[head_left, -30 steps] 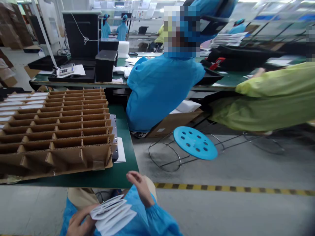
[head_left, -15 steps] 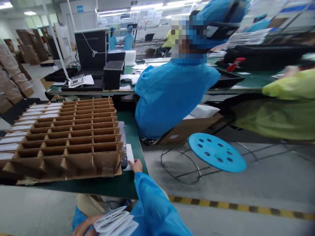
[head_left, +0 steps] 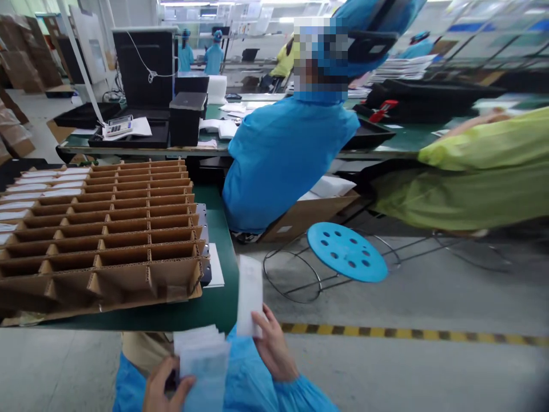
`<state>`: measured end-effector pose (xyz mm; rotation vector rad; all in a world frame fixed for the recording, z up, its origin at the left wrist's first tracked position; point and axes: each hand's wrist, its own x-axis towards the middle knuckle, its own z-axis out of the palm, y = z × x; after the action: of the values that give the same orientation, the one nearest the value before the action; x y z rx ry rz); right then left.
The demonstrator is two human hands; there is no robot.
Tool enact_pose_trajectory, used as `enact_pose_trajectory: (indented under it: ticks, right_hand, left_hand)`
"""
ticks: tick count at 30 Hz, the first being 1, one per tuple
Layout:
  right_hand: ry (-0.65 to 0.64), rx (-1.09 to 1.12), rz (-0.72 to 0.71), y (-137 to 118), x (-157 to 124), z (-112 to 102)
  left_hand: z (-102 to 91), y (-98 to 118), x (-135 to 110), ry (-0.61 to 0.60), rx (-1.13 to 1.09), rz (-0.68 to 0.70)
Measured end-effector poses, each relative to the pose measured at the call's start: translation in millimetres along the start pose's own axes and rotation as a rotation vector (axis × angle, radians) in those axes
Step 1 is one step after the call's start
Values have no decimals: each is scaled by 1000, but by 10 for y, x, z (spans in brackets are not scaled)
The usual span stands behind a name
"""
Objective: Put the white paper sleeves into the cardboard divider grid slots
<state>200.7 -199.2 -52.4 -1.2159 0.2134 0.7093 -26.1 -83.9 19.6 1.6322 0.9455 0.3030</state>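
Observation:
In my left hand (head_left: 165,386) is a bundle of thin white sleeves (head_left: 203,366), gripped at its left side low in the view. My right hand (head_left: 272,343) pinches a single flat white sleeve (head_left: 250,294) by its lower edge, held upright beyond the table's corner. What the sleeves contain, if anything, I cannot make out. Left of my hands, a cardboard divider grid (head_left: 124,229) rests on the green table (head_left: 223,303). White packets (head_left: 71,177) fill several of its far-left slots. Another white piece (head_left: 215,266) lies on the table beside the grid.
A co-worker in blue (head_left: 278,154) is at the bench ahead; another in yellow-green (head_left: 484,177) is at the right. A blue round stool (head_left: 347,252) stands on the floor. Black boxes (head_left: 186,117) and a calculator (head_left: 119,127) sit on the far bench (head_left: 214,151).
My right hand has come back from the table beside the grid, now holding a white sleeve. My left hand has raised its bundle further into view. The camera has shifted slightly right.

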Motion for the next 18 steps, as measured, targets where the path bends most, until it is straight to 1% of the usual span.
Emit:
enact_pose_trajectory:
  ticks: [2, 3, 4, 6, 8, 9, 10, 13, 14, 15, 16, 18]
  right_hand:
    - [-81, 107, 71, -20, -397, -141]
    - [-119, 114, 89, -9, -550, -183]
    - [-162, 101, 95, 17, -671, -204]
    - [-263, 44, 86, 107, -823, -197]
    - [-361, -40, 71, 230, -889, -148]
    - [-378, -89, 62, 294, -904, -116]
    - [-362, -144, 48, 356, -911, -81]
    - [-198, -322, -73, 480, -899, 29]
    - [-170, -362, -124, 495, -883, 68]
    - [-179, -381, -155, 499, -861, 108]
    - [-224, -377, -159, 497, -832, 148]
    - [-387, -326, -84, 500, -763, 225]
  left_hand:
    - [62, -47, 119, -24, -66, -89]
    - [94, -73, 176, -26, -105, -123]
    - [125, -99, 229, -22, -137, -147]
    - [183, -143, 311, -32, -165, -163]
    - [225, -169, 352, -54, -155, -147]
    - [238, -175, 358, -61, -140, -132]
    - [244, -178, 358, -60, -127, -117]
    - [225, -188, 345, -23, -143, -100]
    - [210, -196, 344, -8, -163, -105]
    - [192, -209, 347, 11, -181, -109]
    - [175, -224, 353, 34, -189, -107]
    - [150, -259, 367, 66, -155, -91]
